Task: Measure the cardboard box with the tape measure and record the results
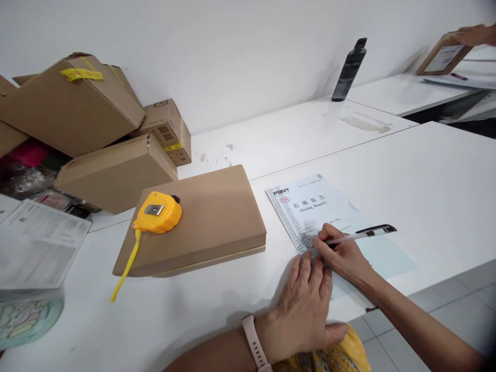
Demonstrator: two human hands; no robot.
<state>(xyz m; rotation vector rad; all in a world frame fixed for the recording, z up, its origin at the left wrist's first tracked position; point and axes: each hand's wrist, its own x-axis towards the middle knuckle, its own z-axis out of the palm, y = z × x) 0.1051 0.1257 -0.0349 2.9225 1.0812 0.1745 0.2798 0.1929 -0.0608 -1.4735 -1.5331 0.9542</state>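
My right hand (343, 256) is closed around a clear-barrelled pen (362, 235) with a black cap on its upper end. Its tip is down at the lower left part of a pale blue printed report (333, 206), headed "Testing Report". Fingers stretched out, my left hand (304, 299) lies flat over the near left edge of the report, close beside the pen tip. To the left of both hands, a flat cardboard box (217, 217) rests on the white table, and on top of it sits a yellow tape measure (159, 213) with a yellow wrist strap hanging down.
Several cardboard boxes (112, 170) are piled at the back left, near printed papers (42, 243) and a mint-coloured round object (31, 318). A dark bottle (349, 70) stands near the wall. At far right, another person's hand (473, 36) touches a labelled box (444, 54).
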